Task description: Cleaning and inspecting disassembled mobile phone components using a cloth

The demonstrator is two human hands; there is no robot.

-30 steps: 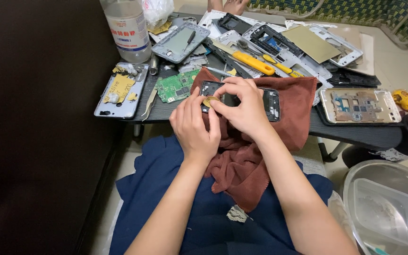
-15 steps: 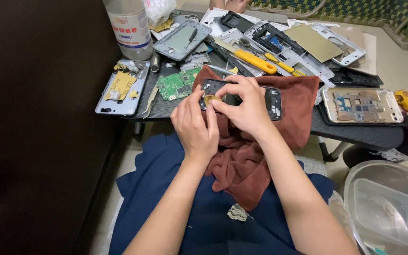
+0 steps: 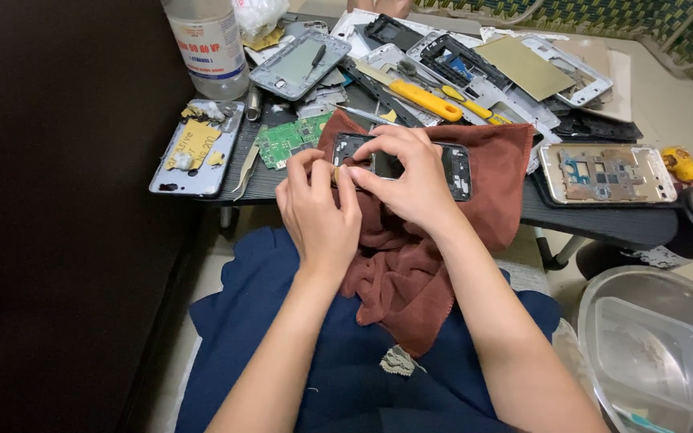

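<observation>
Closest in, dark blue cloth covers the person's lap (image 3: 282,377), and a rust-brown towel (image 3: 411,273) hangs from the table edge down over it. To the right on the floor sits a metal basin (image 3: 603,321) with a clear plastic tub (image 3: 651,361) inside.

Both hands meet on the towel at the table's near edge. The left hand (image 3: 318,212) has its fingers curled, thumb and forefinger pinched on a small yellowish bit at the left end of a black phone frame (image 3: 455,168). The right hand (image 3: 411,176) lies over the middle of that frame, fingers bent and pressing down on it; the two hands touch each other at the fingertips. The frame lies flat on the towel, its right end showing past the right hand.

Just left of the hands lies a green circuit board (image 3: 286,140), and further left a silver phone back (image 3: 194,148) with yellow tape on it. To the right rests a gold-rimmed opened phone (image 3: 607,172). Beyond, a yellow-handled screwdriver (image 3: 427,100) lies among grey and white phone housings, and a clear plastic bottle (image 3: 206,44) stands at the far left.
</observation>
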